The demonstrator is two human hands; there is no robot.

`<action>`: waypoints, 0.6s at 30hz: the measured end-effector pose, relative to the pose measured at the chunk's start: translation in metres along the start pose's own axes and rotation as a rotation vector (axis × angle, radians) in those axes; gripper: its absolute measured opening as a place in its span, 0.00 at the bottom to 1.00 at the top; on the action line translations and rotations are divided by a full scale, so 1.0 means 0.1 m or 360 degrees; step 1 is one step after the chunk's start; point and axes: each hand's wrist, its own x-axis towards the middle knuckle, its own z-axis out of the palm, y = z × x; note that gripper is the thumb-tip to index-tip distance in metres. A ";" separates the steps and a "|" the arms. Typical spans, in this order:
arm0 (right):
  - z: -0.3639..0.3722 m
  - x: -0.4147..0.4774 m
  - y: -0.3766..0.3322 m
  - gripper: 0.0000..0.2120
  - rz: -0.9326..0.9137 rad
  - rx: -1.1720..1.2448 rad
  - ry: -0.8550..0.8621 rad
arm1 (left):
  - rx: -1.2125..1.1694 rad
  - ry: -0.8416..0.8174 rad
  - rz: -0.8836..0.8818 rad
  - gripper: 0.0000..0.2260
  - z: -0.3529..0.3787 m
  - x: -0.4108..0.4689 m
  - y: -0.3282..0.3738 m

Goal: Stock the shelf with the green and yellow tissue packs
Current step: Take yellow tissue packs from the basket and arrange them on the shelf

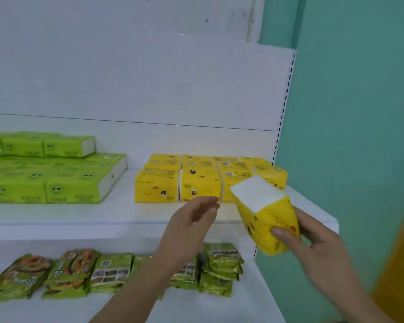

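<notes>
My right hand [313,236] grips a yellow tissue pack [264,215] tilted with its white end up, in front of the white shelf's [117,213] right end. My left hand [194,217] hovers beside it, fingers relaxed and holding nothing. On the shelf, a block of yellow packs [187,183] lies at the right. Green packs [54,178] are stacked in two layers at the left.
The lower shelf [208,306] carries several green snack bags [75,273]. A teal wall [359,113] borders the shelving on the right, with an orange object [399,264] at the frame's right edge. A bare strip of shelf separates the green and yellow groups.
</notes>
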 end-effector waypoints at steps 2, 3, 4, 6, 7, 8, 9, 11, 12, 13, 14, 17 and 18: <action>-0.22 0.20 0.08 0.21 -0.0153 -0.0091 0.0056 | 0.0257 -0.0006 0.0150 0.10 0.21 0.22 -0.02; -0.32 0.31 0.13 0.21 -0.0233 -0.0174 0.0082 | 0.0388 -0.0006 0.0212 0.11 0.30 0.33 -0.04; -0.43 0.42 0.17 0.23 -0.0317 -0.0297 0.0096 | 0.0517 -0.0008 0.0260 0.11 0.39 0.44 -0.05; -0.61 0.63 0.31 0.27 -0.0447 -0.0573 0.0104 | 0.0780 -0.0010 0.0339 0.13 0.53 0.66 -0.08; -0.70 0.73 0.40 0.27 -0.0479 -0.0695 0.0107 | 0.0905 -0.0003 0.0375 0.15 0.59 0.77 -0.09; -0.77 0.84 0.51 0.27 -0.0512 -0.0815 0.0103 | 0.1022 0.0004 0.0422 0.15 0.63 0.87 -0.10; -0.84 0.95 0.63 0.27 -0.0561 -0.0958 0.0090 | 0.1136 0.0000 0.0469 0.16 0.67 0.97 -0.12; -0.94 1.18 0.86 0.26 -0.0711 -0.1302 0.0020 | 0.1370 -0.0046 0.0530 0.18 0.75 1.12 -0.16; -0.96 1.29 0.97 0.26 -0.0801 -0.1450 -0.0035 | 0.1466 -0.0074 0.0537 0.19 0.79 1.18 -0.19; -0.96 1.39 1.06 0.26 -0.0888 -0.1547 -0.0106 | 0.1539 -0.0097 0.0537 0.20 0.82 1.22 -0.22; -0.96 1.47 1.14 0.26 -0.0963 -0.1589 -0.0191 | 0.1591 -0.0113 0.0532 0.20 0.84 1.25 -0.25; -0.87 1.64 1.33 0.22 -0.1111 -0.1633 -0.0395 | 0.1667 -0.0142 0.0520 0.19 0.89 1.29 -0.38; -0.83 1.68 1.38 0.21 -0.1133 -0.1641 -0.0415 | 0.1678 -0.0134 0.0532 0.19 0.89 1.29 -0.41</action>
